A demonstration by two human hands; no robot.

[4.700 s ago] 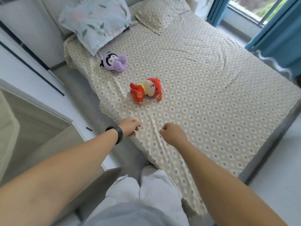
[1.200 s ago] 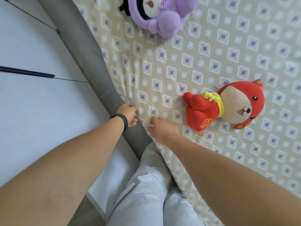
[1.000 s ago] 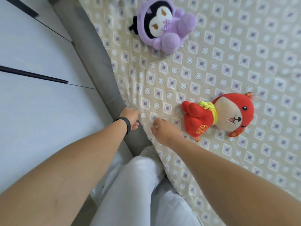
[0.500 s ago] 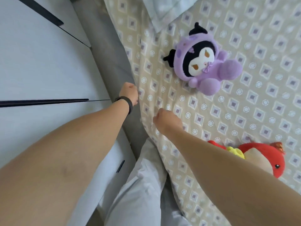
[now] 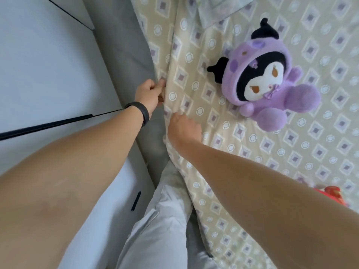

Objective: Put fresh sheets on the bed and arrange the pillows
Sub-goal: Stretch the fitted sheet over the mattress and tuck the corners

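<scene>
Sheet (image 5: 223, 144) covers the bed, and its edge hangs down by the grey bed frame (image 5: 126, 61). If I pull too hard, I think the far side could slip off. The purple toy (image 5: 266, 84) sits on the sheet, away from the frame, so a big tug might tip it. A corner of the pillow (image 5: 217, 10) lies on the sheet past the toy. My left hand (image 5: 149, 93) pinches the sheet edge right at the frame. My right hand (image 5: 183, 129) bunches sheet just beside the frame.
</scene>
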